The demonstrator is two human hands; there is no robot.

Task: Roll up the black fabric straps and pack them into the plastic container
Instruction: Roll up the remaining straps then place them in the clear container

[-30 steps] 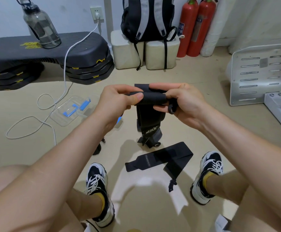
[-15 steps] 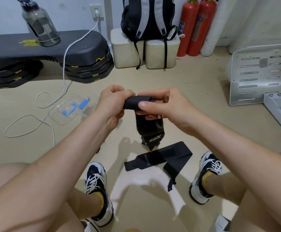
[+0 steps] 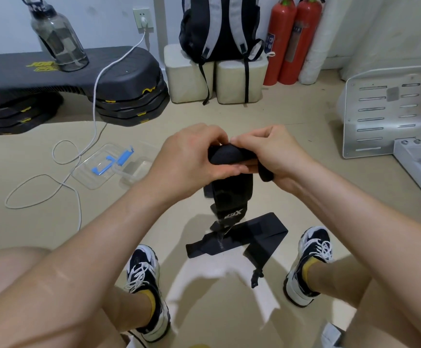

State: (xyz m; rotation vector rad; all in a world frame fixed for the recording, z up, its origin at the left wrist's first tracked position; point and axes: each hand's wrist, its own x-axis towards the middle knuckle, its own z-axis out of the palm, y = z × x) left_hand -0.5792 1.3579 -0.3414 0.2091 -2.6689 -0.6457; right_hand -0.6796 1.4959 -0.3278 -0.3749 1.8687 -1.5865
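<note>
Fingers (image 3: 215,139) of the left hand (image 3: 192,156) curl round one end of the half-rolled black strap (image 3: 225,154), clamping it from above and below as far as I can make out on my feed. The right hand (image 3: 277,151) grips the roll's other end, its fingers bent over the top and nearly meeting the left's. Both hands hold that roll in the air, and its unrolled tail (image 3: 230,204), marked with a white logo, hangs straight down from it. Below the roll on my screen, a second black strap (image 3: 242,234) lies flat on the beige floor (image 3: 305,197), folded into a V. Left of the roll and well apart from it, the clear plastic container (image 3: 135,168) sits on the floor, with its lid with blue clips (image 3: 99,167) right against it. Farther left of the roll runs a white charging cable (image 3: 94,101).
</note>
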